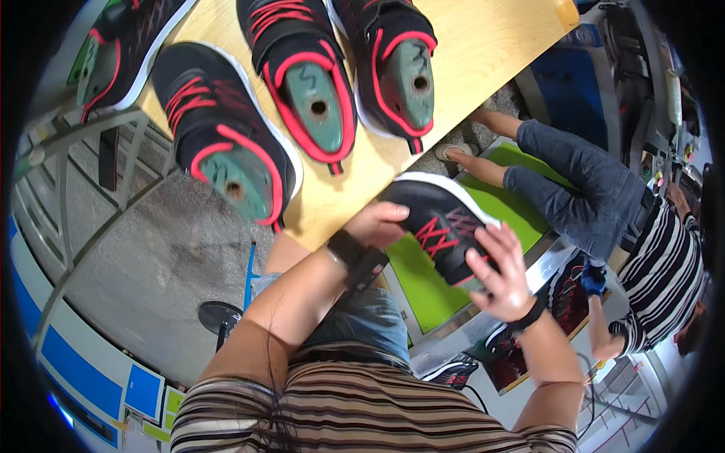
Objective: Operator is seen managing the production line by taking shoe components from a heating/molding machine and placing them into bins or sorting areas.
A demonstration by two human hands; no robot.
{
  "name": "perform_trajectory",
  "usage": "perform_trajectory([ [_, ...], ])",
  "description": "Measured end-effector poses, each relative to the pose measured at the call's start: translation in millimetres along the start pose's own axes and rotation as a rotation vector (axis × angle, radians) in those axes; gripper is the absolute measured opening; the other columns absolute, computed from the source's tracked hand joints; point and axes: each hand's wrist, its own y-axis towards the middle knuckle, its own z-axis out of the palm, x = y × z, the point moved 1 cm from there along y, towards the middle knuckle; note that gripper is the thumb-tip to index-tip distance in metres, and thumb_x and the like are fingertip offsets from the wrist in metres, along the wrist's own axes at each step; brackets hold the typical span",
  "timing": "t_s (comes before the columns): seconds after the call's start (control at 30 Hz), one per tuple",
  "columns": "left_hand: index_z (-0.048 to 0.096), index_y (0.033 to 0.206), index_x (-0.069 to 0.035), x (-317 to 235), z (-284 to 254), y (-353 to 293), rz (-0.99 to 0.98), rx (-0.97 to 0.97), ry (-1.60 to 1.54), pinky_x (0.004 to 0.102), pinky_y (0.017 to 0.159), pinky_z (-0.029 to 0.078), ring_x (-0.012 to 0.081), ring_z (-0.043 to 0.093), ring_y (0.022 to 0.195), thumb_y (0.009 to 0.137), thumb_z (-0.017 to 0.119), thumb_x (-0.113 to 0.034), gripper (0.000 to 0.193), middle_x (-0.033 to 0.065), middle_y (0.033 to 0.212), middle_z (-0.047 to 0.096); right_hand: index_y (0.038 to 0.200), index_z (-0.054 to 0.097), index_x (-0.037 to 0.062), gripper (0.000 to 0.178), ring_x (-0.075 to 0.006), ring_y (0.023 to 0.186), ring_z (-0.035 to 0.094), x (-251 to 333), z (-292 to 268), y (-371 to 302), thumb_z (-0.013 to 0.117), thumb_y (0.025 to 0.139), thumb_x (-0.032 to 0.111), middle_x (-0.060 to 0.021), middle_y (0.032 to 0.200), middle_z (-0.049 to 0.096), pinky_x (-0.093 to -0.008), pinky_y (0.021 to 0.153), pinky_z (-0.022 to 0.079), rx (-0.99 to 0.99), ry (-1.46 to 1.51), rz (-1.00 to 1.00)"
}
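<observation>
Between my hands, off the table's edge, is a black sneaker [432, 219] with red laces and a white sole, its toe pointing up and left. My left hand [379, 225] grips it at the toe side, thumb on the upper. Over the tongue and collar end lie the bent fingers of my right hand [498, 272], somewhat apart and pressing on the shoe. A bit of green shows at its opening, mostly hidden by that hand. Closest to my left hand on the table is a matching sneaker [226, 128] with a green shoe last [240, 189] inside.
More such sneakers [302, 75] with green lasts stand on the wooden table [483, 45]. A co-worker in a striped shirt [657, 264] and blue glove [593, 278] is at the right, near other shoes [568, 291]. A curved metal rack [64, 204] is at the left.
</observation>
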Motion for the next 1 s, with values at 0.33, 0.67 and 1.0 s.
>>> perform_trajectory([
  [0.33, 0.049, 0.137, 0.0, 11, 18, -38, 0.385, 0.035, 0.085, 0.0478, 0.11, 0.04, 0.0279, 0.056, 0.124, 0.088, 0.064, -0.016, 0.054, 0.0156, 0.135, 0.058, 0.14, 0.053, 0.0153, 0.087, -0.0376, 0.132, 0.042, 18, -37, 30, 0.075, 0.058, -0.003, -0.0138, 0.144, 0.046, -0.05, 0.111, 0.037, 0.163, 0.077, -0.153],
  [0.67, 0.02, 0.147, -0.001, -2, 81, -176, 0.938, -0.873, 0.604, 0.0376, 0.068, 0.062, 0.0324, 0.067, 0.1, 0.097, 0.06, -0.042, 0.077, 0.0253, 0.132, 0.048, 0.148, 0.034, 0.0147, 0.106, -0.036, 0.135, 0.038, 57, 57, 120, 0.092, 0.06, 0.027, -0.0173, 0.144, 0.032, -0.0424, 0.112, 0.037, -0.423, 0.277, -0.076],
  [1.0, 0.062, 0.124, -0.001, -33, 107, -192, 0.951, -1.09, 2.313, 0.0468, 0.104, 0.036, 0.0365, 0.053, 0.12, 0.064, 0.08, -0.052, 0.081, 0.0186, 0.122, 0.062, 0.146, 0.033, 0.0144, 0.108, -0.0387, 0.134, 0.036, 58, 61, 139, 0.093, 0.056, 0.017, -0.0192, 0.137, 0.034, -0.0445, 0.115, 0.034, -0.32, 0.421, 0.052],
])
